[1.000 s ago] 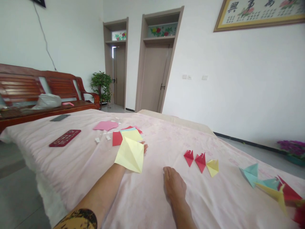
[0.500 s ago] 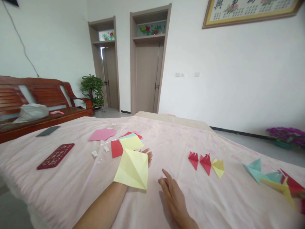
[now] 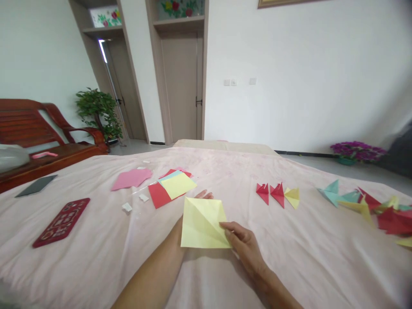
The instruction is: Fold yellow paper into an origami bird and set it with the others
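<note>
A square of yellow origami paper (image 3: 203, 223), creased along a diagonal, is up in front of me over the bedspread. My left hand (image 3: 204, 195) is behind it, holding it from the back; just its stretched fingertips show past the top edge, and its thumb is hidden. At the paper's right edge, my right hand (image 3: 246, 244) pinches it between thumb and fingers. Beyond the left hand lie loose sheets: a yellow sheet (image 3: 180, 185) over blue and red ones. To the right sit small folded birds, red ones (image 3: 277, 194) and a yellow one (image 3: 292, 197).
More folded birds (image 3: 391, 219) are bunched at the far right. Pink paper (image 3: 131, 179), white scraps (image 3: 127, 207), a red plaque (image 3: 62, 222) and a dark phone-like slab (image 3: 37, 186) lie on the left. A wooden bench (image 3: 74, 150) stands beyond the bed.
My right hand has come up from the bedspread and taken the yellow paper's right edge. My left hand and the paper have shifted right in view. The camera has tilted down and turned right.
</note>
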The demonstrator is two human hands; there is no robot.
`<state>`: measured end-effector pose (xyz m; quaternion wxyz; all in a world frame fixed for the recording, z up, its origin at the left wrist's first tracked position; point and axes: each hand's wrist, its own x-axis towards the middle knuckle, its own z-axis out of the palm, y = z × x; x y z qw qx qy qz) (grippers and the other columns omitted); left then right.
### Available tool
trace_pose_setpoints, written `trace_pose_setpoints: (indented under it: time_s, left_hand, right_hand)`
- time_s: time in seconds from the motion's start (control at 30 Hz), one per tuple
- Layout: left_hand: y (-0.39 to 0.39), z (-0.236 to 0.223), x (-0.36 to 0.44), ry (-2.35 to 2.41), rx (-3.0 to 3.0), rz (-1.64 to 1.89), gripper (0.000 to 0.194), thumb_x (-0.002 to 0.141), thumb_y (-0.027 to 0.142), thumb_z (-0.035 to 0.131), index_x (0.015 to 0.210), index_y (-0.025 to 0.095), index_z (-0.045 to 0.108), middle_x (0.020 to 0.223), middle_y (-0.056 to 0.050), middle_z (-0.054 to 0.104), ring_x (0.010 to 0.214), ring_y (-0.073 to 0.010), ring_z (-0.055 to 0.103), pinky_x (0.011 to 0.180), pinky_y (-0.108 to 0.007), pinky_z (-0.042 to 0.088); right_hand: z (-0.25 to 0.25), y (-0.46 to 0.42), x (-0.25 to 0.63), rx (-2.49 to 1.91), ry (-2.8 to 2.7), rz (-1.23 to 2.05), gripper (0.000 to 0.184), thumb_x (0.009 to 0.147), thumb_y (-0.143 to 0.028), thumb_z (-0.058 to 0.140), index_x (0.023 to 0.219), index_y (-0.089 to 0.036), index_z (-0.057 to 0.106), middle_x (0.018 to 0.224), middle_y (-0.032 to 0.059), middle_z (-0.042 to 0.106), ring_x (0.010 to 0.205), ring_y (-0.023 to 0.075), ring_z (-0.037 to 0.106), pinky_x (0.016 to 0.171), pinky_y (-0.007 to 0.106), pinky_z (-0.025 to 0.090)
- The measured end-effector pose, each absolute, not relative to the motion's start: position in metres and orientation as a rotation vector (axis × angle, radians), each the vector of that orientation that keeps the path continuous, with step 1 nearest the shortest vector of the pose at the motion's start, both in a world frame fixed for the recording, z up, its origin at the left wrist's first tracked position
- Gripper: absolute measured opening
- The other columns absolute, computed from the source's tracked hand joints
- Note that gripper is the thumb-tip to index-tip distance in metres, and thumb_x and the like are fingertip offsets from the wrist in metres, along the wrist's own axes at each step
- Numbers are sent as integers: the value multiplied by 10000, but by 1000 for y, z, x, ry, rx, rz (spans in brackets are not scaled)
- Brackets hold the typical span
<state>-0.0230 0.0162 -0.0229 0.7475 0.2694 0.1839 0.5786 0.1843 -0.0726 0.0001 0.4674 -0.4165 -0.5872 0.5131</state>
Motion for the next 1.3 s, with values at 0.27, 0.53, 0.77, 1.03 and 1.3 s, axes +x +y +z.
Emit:
trace_pose_setpoints:
  time_s: [0.27, 0.53, 0.77, 1.03, 1.3]
  left_hand:
    - [-6, 1, -65, 597, 786, 1393, 321, 849, 119, 507, 1102, 197, 688, 1195, -86, 676, 1398, -259, 348, 1099, -377, 335]
    - [-53, 19, -31, 627, 1570, 1175, 304, 851, 291, 626, 1129, 201, 709, 1365, -106, 575, 1467, -324, 159, 1175, -516, -83]
    - [-53, 19, -37, 1089, 2701, 625, 554, 965, 452, 417, 1465, 219, 366, 1560, -78, 313, 1477, -312, 97, 1167, -618, 35]
    - [-53, 17, -38, 1120, 2804, 484, 560, 980, 472, 367, 1479, 220, 340, 1575, -76, 274, 1476, -332, 64, 1163, -620, 54]
    - [-50, 20, -42, 1116, 2604, 515, 494, 987, 473, 351, 1436, 280, 419, 1575, -64, 282, 1477, -322, 84, 1154, -627, 69]
  right_hand:
    - [-4, -70, 206, -1183, -1330, 1224, 427, 809, -535, 650, 1033, -183, 741, 963, 89, 727, 813, 217, 623, 688, 301, 479]
    - [5, -70, 207, -1227, -1359, 1243, 456, 792, -563, 653, 988, -164, 754, 916, 89, 725, 798, 219, 618, 700, 298, 468]
    - [3, -70, 206, -1248, -1298, 1305, 468, 808, -565, 639, 1006, -154, 743, 875, 78, 711, 751, 201, 592, 665, 286, 439]
    - [5, -70, 205, -1249, -1281, 1327, 424, 822, -525, 635, 1004, -157, 739, 868, 73, 697, 750, 191, 574, 665, 282, 412]
    - [14, -71, 207, -1228, -1131, 1413, 271, 769, -262, 556, 944, -162, 736, 718, 27, 650, 631, 141, 521, 571, 238, 376]
